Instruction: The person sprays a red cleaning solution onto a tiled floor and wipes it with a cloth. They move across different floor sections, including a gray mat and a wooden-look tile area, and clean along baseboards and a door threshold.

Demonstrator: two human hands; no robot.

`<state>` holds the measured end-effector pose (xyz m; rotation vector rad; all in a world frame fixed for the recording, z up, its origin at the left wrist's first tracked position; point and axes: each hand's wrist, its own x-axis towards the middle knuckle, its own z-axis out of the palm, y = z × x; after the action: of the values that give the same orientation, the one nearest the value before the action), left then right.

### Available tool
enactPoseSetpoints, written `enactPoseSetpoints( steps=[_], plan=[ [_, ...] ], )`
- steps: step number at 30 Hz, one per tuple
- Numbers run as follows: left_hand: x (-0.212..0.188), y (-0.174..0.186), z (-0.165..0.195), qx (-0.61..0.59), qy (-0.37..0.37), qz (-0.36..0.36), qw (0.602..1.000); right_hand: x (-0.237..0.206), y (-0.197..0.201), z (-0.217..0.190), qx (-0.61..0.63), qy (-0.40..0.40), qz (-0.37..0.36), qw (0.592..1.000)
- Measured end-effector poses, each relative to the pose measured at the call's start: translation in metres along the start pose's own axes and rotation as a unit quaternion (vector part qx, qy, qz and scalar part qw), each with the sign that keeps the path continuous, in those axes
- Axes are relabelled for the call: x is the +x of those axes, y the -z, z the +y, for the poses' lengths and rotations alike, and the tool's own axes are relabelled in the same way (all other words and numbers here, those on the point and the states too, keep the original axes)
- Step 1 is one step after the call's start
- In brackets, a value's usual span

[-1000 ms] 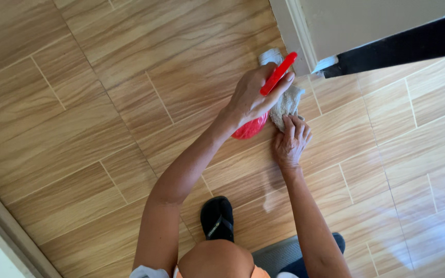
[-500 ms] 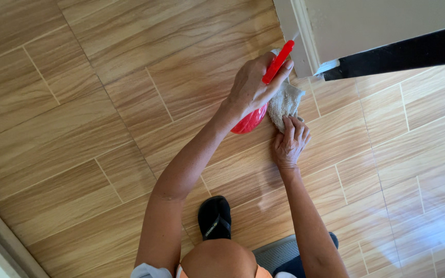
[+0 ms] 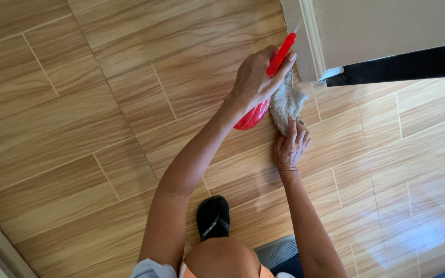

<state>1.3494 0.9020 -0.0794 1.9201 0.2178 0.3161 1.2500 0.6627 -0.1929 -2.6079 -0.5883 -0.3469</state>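
Spreading widest is the one wood-look tiled floor [image 3: 78, 103], open to the left and below; one pale door frame [image 3: 310, 46] closes the upper right. One black flip-flop sandal [image 3: 213, 217] sits near the bottom edge. One off-white crumpled cloth [image 3: 287, 103] lies by the frame's foot, the right hand [image 3: 290, 146] with fingers [image 3: 298, 135] spread on its lower edge. One red plastic spray bottle [image 3: 263, 87] is clamped in the left hand [image 3: 253, 77], nozzle toward the frame.

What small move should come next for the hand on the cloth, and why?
Probably the right hand should wipe the cloth along the door-frame base, since the left hand aims the red spray bottle there and the cloth lies just below it.
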Motion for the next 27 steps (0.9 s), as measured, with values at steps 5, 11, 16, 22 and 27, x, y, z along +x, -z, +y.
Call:
enactPoseSetpoints(
  steps=[5,11,16,22,27],
  plan=[
    [-0.011,0.017,0.0,-0.002,0.007,0.019,1.0,0.021,0.015,-0.009,0.075,-0.047,0.026,0.996],
    [-0.037,0.047,-0.006,0.01,-0.006,0.084,0.996,0.106,0.068,-0.01,-0.02,0.142,0.151,0.978],
    [-0.05,0.063,-0.008,-0.024,0.08,0.085,0.993,0.17,0.03,-0.015,-0.357,0.18,-0.028,0.916],
    [-0.064,0.075,-0.01,-0.072,0.07,0.083,0.991,0.212,-0.031,0.007,-0.317,0.125,-0.146,0.929],
    [-0.069,0.073,-0.012,-0.052,0.067,0.076,0.994,0.285,-0.071,0.018,-0.23,0.165,-0.127,0.95]
  ],
)
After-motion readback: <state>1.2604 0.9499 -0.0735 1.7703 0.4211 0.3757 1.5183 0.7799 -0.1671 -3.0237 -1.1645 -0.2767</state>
